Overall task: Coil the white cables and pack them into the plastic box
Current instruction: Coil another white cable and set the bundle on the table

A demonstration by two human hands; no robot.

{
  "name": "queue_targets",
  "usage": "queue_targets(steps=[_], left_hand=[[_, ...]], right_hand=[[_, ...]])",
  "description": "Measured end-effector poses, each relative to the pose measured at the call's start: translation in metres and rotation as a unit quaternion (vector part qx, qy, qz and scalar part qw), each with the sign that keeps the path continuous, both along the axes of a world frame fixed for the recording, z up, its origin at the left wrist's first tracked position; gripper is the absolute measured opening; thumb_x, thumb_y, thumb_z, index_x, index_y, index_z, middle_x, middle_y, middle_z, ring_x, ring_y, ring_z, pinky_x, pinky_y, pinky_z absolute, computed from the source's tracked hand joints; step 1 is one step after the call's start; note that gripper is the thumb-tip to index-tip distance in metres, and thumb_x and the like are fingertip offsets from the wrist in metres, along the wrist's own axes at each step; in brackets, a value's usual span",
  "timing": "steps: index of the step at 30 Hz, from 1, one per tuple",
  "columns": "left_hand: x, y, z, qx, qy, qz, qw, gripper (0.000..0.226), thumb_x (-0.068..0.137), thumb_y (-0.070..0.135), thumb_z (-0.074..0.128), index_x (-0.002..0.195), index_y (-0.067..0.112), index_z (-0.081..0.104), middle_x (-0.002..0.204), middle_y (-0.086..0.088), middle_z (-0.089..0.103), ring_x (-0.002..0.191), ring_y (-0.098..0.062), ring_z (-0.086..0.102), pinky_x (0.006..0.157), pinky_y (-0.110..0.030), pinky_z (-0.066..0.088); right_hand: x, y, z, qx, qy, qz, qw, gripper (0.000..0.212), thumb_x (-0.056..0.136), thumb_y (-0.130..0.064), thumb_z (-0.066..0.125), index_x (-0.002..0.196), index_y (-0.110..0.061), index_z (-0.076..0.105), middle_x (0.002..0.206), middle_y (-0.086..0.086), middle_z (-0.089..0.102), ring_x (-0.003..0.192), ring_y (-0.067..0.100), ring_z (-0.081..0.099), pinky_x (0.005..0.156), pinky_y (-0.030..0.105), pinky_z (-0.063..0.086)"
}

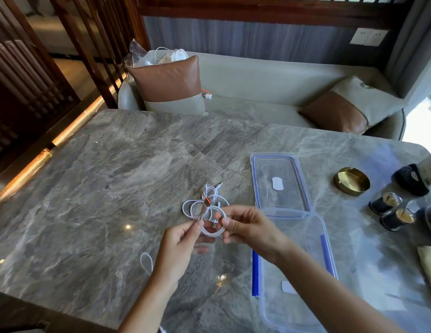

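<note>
Both hands, left hand and right hand, pinch a half-wound white cable just left of the plastic box, which looks empty; packing remains.

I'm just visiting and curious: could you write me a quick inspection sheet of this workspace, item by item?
Surface: grey marble table, glossy with light reflections.
Job's things: clear plastic box, open and empty of cables; its lid lies flat beyond it.
Clutter: brass ashtray, two dark jars at the right edge.
Grippers: left hand pinches a cable end; right hand holds the coil.
Cables: white cable coil between the hands; loose white cables behind it; a small loop by the left wrist.
Surroundings: sofa with cushions, a bag behind one.
</note>
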State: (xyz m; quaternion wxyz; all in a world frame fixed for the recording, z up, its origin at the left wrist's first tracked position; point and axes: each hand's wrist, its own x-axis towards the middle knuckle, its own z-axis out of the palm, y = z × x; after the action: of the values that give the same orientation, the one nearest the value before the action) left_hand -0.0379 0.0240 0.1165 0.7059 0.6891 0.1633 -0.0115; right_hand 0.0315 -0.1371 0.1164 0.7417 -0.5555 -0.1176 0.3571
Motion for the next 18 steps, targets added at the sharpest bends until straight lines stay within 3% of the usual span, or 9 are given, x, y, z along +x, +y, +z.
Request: queue_targets(steps=[4, 6, 7, 8, 10, 12, 13, 15, 18], left_hand=[[0.002, -0.011, 0.001, -0.127, -0.005, 0.094, 0.987, 0.032, 0.094, 0.021, 0.046, 0.071, 0.012, 0.067, 0.082, -0.006, 0.077, 0.075, -0.016, 0.073, 0.059, -0.021, 0.055], [0.007, -0.013, 0.004, -0.179, -0.019, 0.151, 0.972, 0.030, 0.094, 0.020, 0.046, 0.069, 0.011, 0.061, 0.082, -0.007, 0.077, 0.074, -0.016, 0.073, 0.060, -0.022, 0.056], [0.011, -0.013, 0.008, -0.200, -0.030, 0.180, 0.963, 0.031, 0.094, 0.019, 0.045, 0.069, 0.010, 0.060, 0.084, -0.009, 0.075, 0.072, -0.017, 0.073, 0.060, -0.022, 0.056], [0.015, -0.012, 0.012, -0.216, -0.043, 0.203, 0.954, 0.031, 0.095, 0.018, 0.044, 0.069, 0.010, 0.059, 0.087, -0.012, 0.073, 0.071, -0.017, 0.072, 0.061, -0.023, 0.057], [0.020, -0.011, 0.022, -0.245, -0.070, 0.229, 0.940, 0.030, 0.096, 0.018, 0.043, 0.071, 0.009, 0.058, 0.086, -0.012, 0.070, 0.071, -0.017, 0.073, 0.061, -0.023, 0.057], [0.023, -0.013, 0.032, -0.273, -0.081, 0.230, 0.931, 0.027, 0.096, 0.020, 0.043, 0.074, 0.009, 0.056, 0.077, -0.007, 0.072, 0.071, -0.016, 0.073, 0.060, -0.022, 0.057], [0.024, -0.015, 0.036, -0.282, -0.081, 0.225, 0.929, 0.026, 0.095, 0.022, 0.044, 0.076, 0.009, 0.055, 0.074, -0.004, 0.073, 0.071, -0.016, 0.073, 0.059, -0.022, 0.057], [0.022, -0.019, 0.042, -0.290, -0.082, 0.215, 0.929, 0.025, 0.095, 0.023, 0.044, 0.077, 0.010, 0.056, 0.071, -0.001, 0.074, 0.070, -0.014, 0.073, 0.058, -0.021, 0.057], [0.018, -0.020, 0.045, -0.273, -0.103, 0.203, 0.935, 0.035, 0.095, 0.020, 0.044, 0.066, 0.015, 0.063, 0.068, -0.002, 0.074, 0.064, -0.012, 0.071, 0.057, -0.020, 0.056]], right_hand=[[-0.009, 0.016, -0.008, 0.030, 0.046, -0.100, 0.993, 0.014, 0.076, -0.018, 0.066, 0.089, -0.016, 0.071, 0.073, -0.001, 0.072, 0.057, 0.004, 0.062, 0.059, 0.019, 0.055], [-0.012, 0.023, -0.006, 0.025, 0.044, -0.177, 0.983, 0.006, 0.080, -0.021, 0.065, 0.078, -0.017, 0.068, 0.068, 0.003, 0.067, 0.055, 0.008, 0.063, 0.056, 0.021, 0.055], [-0.014, 0.024, -0.005, 0.004, 0.035, -0.187, 0.982, 0.017, 0.082, -0.028, 0.062, 0.070, -0.017, 0.067, 0.065, 0.004, 0.064, 0.052, 0.009, 0.062, 0.053, 0.021, 0.053], [-0.018, 0.024, -0.004, -0.025, 0.038, -0.158, 0.986, 0.031, 0.084, -0.037, 0.057, 0.063, -0.016, 0.066, 0.062, 0.006, 0.063, 0.049, 0.010, 0.060, 0.051, 0.021, 0.052], [-0.031, 0.025, -0.001, -0.069, 0.060, 0.013, 0.996, 0.055, 0.091, -0.052, 0.040, 0.062, -0.014, 0.067, 0.062, 0.007, 0.067, 0.050, 0.012, 0.063, 0.053, 0.022, 0.053], [-0.047, 0.027, -0.002, -0.084, 0.073, 0.182, 0.977, 0.066, 0.093, -0.060, 0.027, 0.073, -0.013, 0.069, 0.073, 0.009, 0.070, 0.059, 0.012, 0.067, 0.062, 0.024, 0.055], [-0.053, 0.029, -0.002, -0.081, 0.075, 0.215, 0.970, 0.066, 0.092, -0.062, 0.025, 0.080, -0.015, 0.069, 0.080, 0.011, 0.070, 0.064, 0.012, 0.068, 0.066, 0.024, 0.055], [-0.062, 0.035, -0.002, -0.060, 0.111, 0.189, 0.974, 0.061, 0.089, -0.064, 0.028, 0.091, -0.019, 0.069, 0.089, 0.006, 0.071, 0.074, 0.012, 0.069, 0.072, 0.027, 0.056], [-0.066, 0.045, 0.005, 0.055, 0.280, 0.056, 0.957, 0.051, 0.086, -0.056, 0.038, 0.099, -0.019, 0.070, 0.092, -0.001, 0.071, 0.083, 0.011, 0.069, 0.071, 0.028, 0.058]])
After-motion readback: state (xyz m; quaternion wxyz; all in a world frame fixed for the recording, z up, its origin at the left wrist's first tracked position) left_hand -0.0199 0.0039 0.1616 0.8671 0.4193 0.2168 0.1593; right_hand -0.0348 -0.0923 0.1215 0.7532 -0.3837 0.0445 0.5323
